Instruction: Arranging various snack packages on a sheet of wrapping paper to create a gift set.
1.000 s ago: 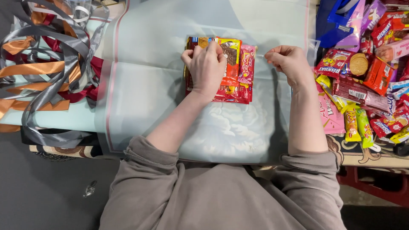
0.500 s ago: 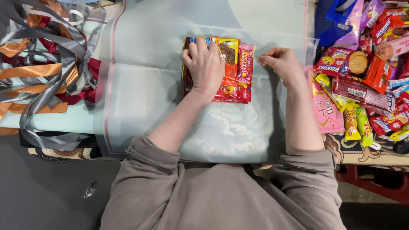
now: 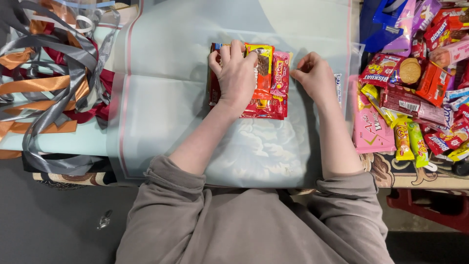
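Head view, one entry per item.

Left hand (image 3: 238,73): you are pressing it flat, fingers spread and curled over the far edge, on top of the stack of snack packets (image 3: 266,80). It is pinning the stack in place at the centre of the sheet, just as it was a second ago.

Stack of snack packets: red, yellow and pink wrappers, lying side by side and overlapped, sitting at roughly 12 o'clock from your chest, on the pale blue wrapping sheet (image 3: 166,107).

Right hand (image 3: 315,76): you are holding it loosely curled, fingertips drawn together, just beside the stack's 3 o'clock edge. A second ago it was further out toward 3 o'clock; it is now closing in on the packets. Whether it is pinching the sheet or a wrapper edge cannot be told from here. Judged from that shift, the bundle is being squared up from both sides.

Wrapping sheet: lying flat, pink-bordered, unfolded, extending well past the stack on all sides.

Ribbon heap (image 3: 46,73): grey, orange and dark red strips, lying at 9 to 10 o'clock, well apart from both hands.

Loose snack pile (image 3: 415,93): mixed packets at 3 o'clock, near your right forearm, untouched.
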